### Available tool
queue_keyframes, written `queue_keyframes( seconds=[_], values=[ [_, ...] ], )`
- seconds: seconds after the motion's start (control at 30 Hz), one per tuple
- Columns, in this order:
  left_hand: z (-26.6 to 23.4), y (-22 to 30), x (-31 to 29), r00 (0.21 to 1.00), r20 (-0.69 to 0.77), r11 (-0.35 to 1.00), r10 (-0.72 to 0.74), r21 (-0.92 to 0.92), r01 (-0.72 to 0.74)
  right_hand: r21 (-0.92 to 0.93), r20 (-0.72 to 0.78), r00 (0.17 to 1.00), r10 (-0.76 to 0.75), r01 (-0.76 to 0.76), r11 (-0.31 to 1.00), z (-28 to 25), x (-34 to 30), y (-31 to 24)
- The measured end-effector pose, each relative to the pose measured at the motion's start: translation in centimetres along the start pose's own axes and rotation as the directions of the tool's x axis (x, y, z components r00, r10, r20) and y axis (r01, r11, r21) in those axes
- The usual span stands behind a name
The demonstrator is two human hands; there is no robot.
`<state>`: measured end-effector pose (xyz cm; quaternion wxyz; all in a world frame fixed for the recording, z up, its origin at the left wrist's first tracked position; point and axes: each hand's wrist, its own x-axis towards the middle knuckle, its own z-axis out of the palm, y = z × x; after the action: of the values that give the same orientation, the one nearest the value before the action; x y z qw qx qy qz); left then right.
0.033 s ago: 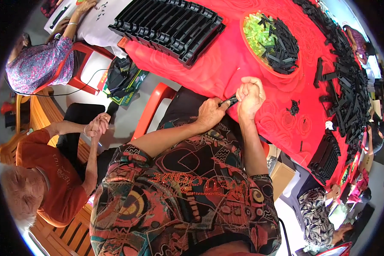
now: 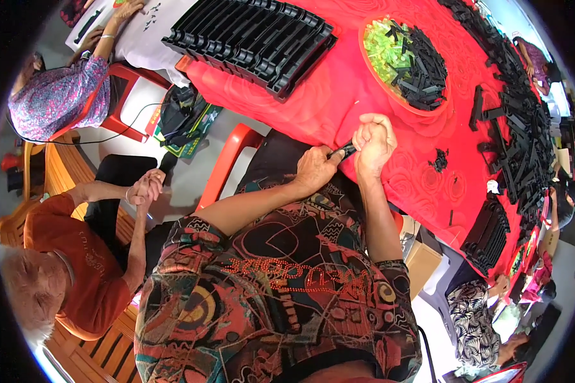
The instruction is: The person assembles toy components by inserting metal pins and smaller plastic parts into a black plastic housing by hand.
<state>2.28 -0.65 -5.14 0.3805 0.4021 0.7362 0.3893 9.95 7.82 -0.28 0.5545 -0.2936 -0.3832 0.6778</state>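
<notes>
Between my hands, at the near edge of the red-covered table, is a short black plastic piece [image 2: 347,150]. My left hand [image 2: 315,171] is closed round its left end. My right hand [image 2: 374,145] makes a fist at the other end, the fingers curled over so that part of the piece is hidden. Past my right hand lies an orange-rimmed round tray [image 2: 368,62] with yellow-green small parts [image 2: 384,50] on its left side and black strips [image 2: 425,73] on its right. A stack of ribbed black plastic trays [image 2: 252,45] sits beyond my left hand.
A long heap of black strips [image 2: 521,127] runs along the table's right side, with a second black stack [image 2: 487,236] near it. Small black bits [image 2: 439,161] lie on the red cloth [image 2: 421,191]. A red chair [image 2: 233,159] and a seated person [image 2: 86,268] are at my left.
</notes>
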Motion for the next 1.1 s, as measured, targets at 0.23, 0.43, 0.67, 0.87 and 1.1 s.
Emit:
queue_keyframes(
  seconds=[0.23, 0.43, 0.67, 0.87, 1.1],
  values=[
    [-0.6, 1.2, 0.3, 0.997, 0.054, 0.996, -0.061, 0.063, 0.057, 0.062, 0.105, 0.985, -0.135, 0.129, 0.99, -0.9, 0.0, -1.6],
    [-0.7, 0.9, 0.2, 0.987, 0.08, 0.988, -0.142, -0.042, 0.145, -0.818, 0.045, 0.977, -0.206, 0.155, 0.554, -1.5, -2.2, -5.9],
    [0.0, 0.7, 1.0, 0.982, 0.111, 0.984, -0.153, -0.075, 0.161, -0.939, -0.067, 0.997, 0.03, -0.073, 0.335, -2.1, -3.5, -1.8],
    [-0.5, 1.1, 0.6, 0.991, 0.076, 0.993, -0.11, -0.022, 0.112, -0.963, -0.146, 0.985, 0.095, -0.164, 0.215, -1.8, -2.4, -1.7],
    [-0.6, 0.7, 0.4, 0.998, 0.044, 0.996, -0.051, 0.076, 0.047, -0.995, 0.085, 0.995, -0.052, 0.082, -0.05, -1.4, -1.4, -3.8]
  ],
)
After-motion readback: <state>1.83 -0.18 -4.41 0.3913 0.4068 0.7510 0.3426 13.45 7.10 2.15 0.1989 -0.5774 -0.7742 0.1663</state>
